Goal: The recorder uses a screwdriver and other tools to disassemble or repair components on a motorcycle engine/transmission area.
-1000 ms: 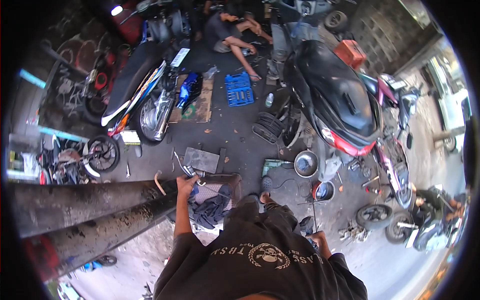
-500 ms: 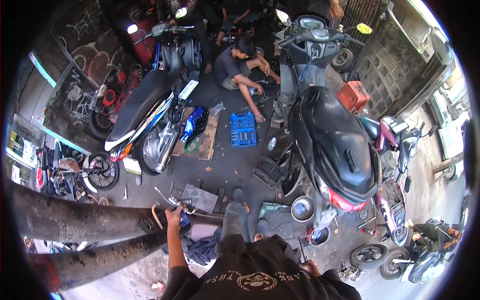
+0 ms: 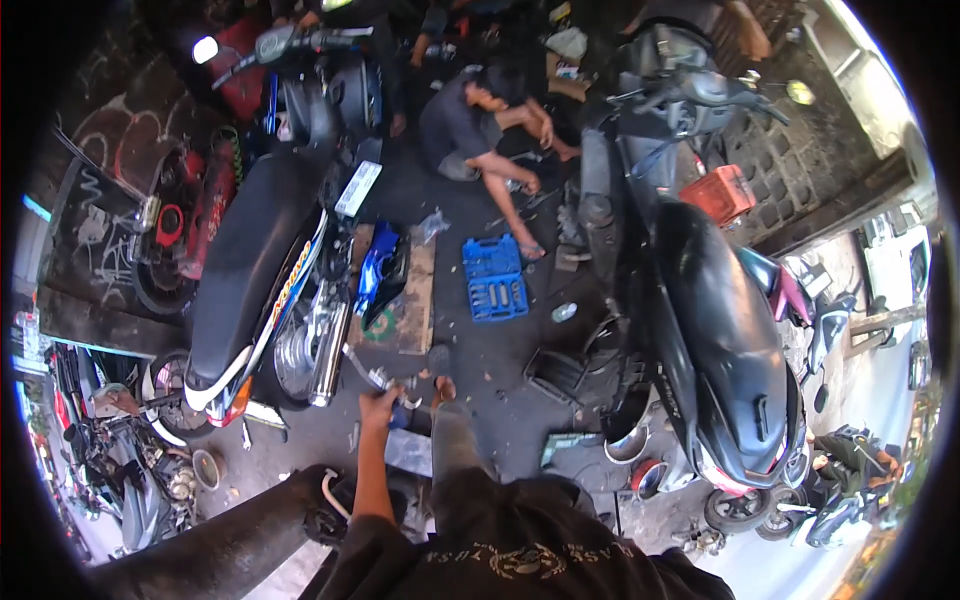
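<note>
My left hand (image 3: 380, 405), at the end of my outstretched arm, is closed around a silvery metal part with a thin pale stem (image 3: 376, 378). Its exact kind is too small to make out. The hand hovers over the ground behind the left motorcycle (image 3: 262, 255), close to its chrome exhaust (image 3: 326, 345). Just below the hand lies a grey flat plate (image 3: 410, 452). Beyond it, a blue motorcycle body panel (image 3: 376, 270) rests on a wooden board (image 3: 418, 325). My right hand is hidden beneath my dark shirt.
A seated person (image 3: 455, 130) is ahead, beside an opened blue tool case (image 3: 496, 300). On the right stands a large black scooter (image 3: 725, 310), a metal bowl (image 3: 627, 446) by its rear. A red crate (image 3: 718, 196) is beyond. A thick dark pipe (image 3: 225, 540) crosses the lower left.
My body has moved forward, and my left hand has carried the metal part ahead, nearer the left motorcycle's exhaust. My right hand, partly visible before, has dropped out of sight.
</note>
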`<state>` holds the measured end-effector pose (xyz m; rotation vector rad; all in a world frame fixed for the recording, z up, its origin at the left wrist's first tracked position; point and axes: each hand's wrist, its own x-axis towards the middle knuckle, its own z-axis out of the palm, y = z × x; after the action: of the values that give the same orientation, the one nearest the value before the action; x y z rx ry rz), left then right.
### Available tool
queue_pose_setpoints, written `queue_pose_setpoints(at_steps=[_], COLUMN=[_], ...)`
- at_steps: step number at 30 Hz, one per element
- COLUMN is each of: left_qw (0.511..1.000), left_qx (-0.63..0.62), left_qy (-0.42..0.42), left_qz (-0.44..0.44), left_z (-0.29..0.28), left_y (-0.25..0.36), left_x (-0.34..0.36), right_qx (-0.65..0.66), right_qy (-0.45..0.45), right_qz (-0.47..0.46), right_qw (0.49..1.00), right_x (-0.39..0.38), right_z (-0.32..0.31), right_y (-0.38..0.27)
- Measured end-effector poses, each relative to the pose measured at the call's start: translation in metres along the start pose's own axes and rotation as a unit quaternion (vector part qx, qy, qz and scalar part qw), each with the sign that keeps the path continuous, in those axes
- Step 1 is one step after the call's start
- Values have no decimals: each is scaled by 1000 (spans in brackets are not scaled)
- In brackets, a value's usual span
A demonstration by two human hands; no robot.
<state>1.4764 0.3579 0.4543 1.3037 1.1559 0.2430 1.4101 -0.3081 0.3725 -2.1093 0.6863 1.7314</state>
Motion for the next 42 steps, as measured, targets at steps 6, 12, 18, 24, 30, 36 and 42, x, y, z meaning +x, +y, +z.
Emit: queue_pose_setpoints(at_steps=[6, 12, 18, 24, 30, 36, 42], left_qw=[979, 974, 938, 905, 860, 856, 857], left_qx=[184, 188, 302, 385, 465, 459, 437], left_qy=[-86, -130, -165, -173, -195, -190, -213], left_qz=[3, 1, -33, -49, -75, -142, -169], left_z=[-20, -12, 23, 71, 80, 85, 105], left_y=[81, 70, 7, -57, -162, -264, -334], left_x=[132, 219, 298, 352, 408, 456, 517], right_qx=[66, 65, 153, 177, 120, 115, 145], right_qy=[-99, 72, 112, 63, 41, -6, -63], right_qz=[-114, -5, -154, -235, -294, -245, -222], right_qw=[986, 995, 970, 954, 947, 963, 962], right_x=[-24, -21, 69, 113, 247, 335, 395], right_z=[-2, -31, -62, -48, 8, 66, 113], right_y=[-121, -320, -481, -682, -814, -884, -927])
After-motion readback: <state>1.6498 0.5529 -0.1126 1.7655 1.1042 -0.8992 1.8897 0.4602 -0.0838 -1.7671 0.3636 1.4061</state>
